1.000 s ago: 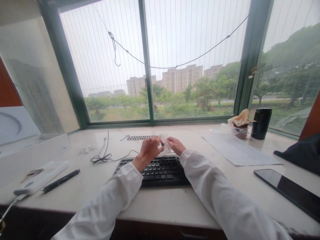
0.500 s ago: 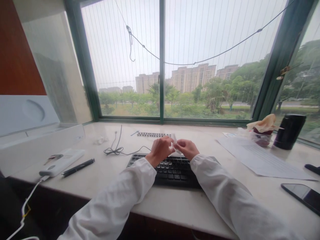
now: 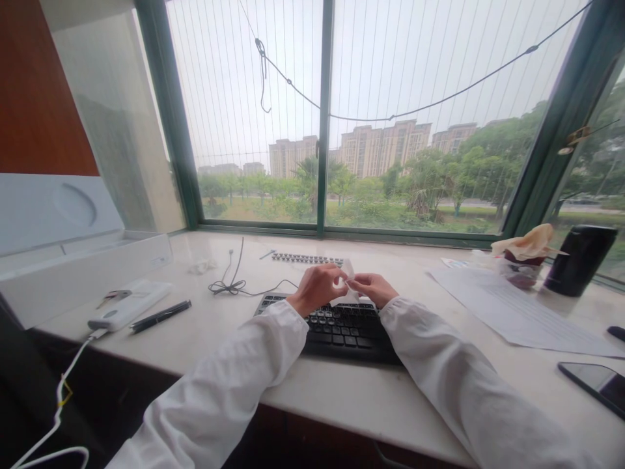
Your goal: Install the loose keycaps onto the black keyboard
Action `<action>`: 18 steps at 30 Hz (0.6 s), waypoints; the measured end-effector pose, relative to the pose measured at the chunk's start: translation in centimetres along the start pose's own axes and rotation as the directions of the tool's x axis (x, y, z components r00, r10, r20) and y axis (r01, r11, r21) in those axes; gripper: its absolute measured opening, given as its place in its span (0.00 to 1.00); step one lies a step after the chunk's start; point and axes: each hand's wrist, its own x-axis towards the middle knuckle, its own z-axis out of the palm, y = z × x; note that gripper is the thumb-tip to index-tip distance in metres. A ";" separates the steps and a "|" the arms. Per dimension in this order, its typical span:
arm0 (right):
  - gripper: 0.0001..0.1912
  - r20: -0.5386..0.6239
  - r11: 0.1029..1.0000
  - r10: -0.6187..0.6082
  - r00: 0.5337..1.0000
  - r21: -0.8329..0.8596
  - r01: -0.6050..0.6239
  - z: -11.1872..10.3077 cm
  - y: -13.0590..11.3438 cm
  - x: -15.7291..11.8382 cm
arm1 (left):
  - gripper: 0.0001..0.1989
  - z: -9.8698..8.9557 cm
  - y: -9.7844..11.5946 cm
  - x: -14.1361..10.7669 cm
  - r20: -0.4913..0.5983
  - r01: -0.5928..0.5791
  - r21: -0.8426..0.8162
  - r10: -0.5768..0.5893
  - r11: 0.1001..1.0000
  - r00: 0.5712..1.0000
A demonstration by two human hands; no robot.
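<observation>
Both hands are raised over a black keyboard (image 3: 346,340), their fingertips meeting. My left hand (image 3: 318,288) pinches a thin white tissue (image 3: 348,268), which sticks up between the fingers and hangs a little below them. From the other side, my right hand (image 3: 375,286) grips the same tissue with thumb and fingers closed. Whether something small is wrapped inside cannot be made out. Behind the hands, small keycaps (image 3: 306,259) stand lined up in rows on the white tabletop (image 3: 234,365).
Left of the keyboard are a tied cable (image 3: 227,286), a black pen (image 3: 160,317), a white power bank (image 3: 131,306) with keys on it, and crumpled white scraps (image 3: 202,266). To the right lie paper sheets (image 3: 512,312), a phone (image 3: 598,387) and a black cup (image 3: 581,260).
The view has shifted slightly, so most things sit a bit further right. Both hands stay together over the keyboard, with the tissue turned and spread a little differently between the fingers.
</observation>
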 end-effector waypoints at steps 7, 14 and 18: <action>0.25 0.002 0.965 0.047 0.999 0.257 -0.046 -0.5 0.7 0.4 | 0.07 -0.4 0.4 0.2 -0.052 -0.008 -0.097 0.003 0.995 0.999; 0.20 0.019 0.838 0.014 1.000 0.544 -0.022 0.6 -0.2 0.0 | 0.11 -1.2 1.6 0.4 -0.211 0.007 -0.265 -0.065 0.964 0.975; 0.17 0.026 0.853 0.025 0.999 0.521 -0.035 0.7 -0.3 -0.1 | 0.12 -1.3 1.7 0.4 -0.216 0.022 -0.267 -0.082 0.964 0.973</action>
